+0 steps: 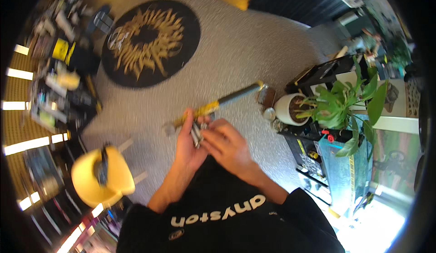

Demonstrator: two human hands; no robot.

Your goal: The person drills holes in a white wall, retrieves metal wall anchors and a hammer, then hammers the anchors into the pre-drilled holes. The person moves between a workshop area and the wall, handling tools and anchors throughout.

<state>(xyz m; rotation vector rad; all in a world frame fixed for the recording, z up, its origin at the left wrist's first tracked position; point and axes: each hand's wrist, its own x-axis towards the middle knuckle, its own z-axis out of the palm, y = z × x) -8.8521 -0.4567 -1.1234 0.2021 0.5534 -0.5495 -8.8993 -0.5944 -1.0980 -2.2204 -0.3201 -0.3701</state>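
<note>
My left hand (187, 145) is closed in front of my body, fingers pointing away from me. Between it and my right hand (230, 149) is a small silvery metal piece (196, 135), blurred, its kind unclear. The fingers of my right hand are bent and pressed against that piece. Just beyond runs a long rod (236, 95), yellow on its left part and dark on its right, with a pale round end at the left. It crosses at the fingertips of my left hand, which seem to hold it; the exact grip is hidden by blur.
A round black rug (147, 42) with a gold sunburst covers floor at the far left. A yellow chair (86, 176) with a dark object on it stands near left. To the right are a potted plant (295, 109) and dark shelving (305, 155). Crowded shelves (50, 101) line the left.
</note>
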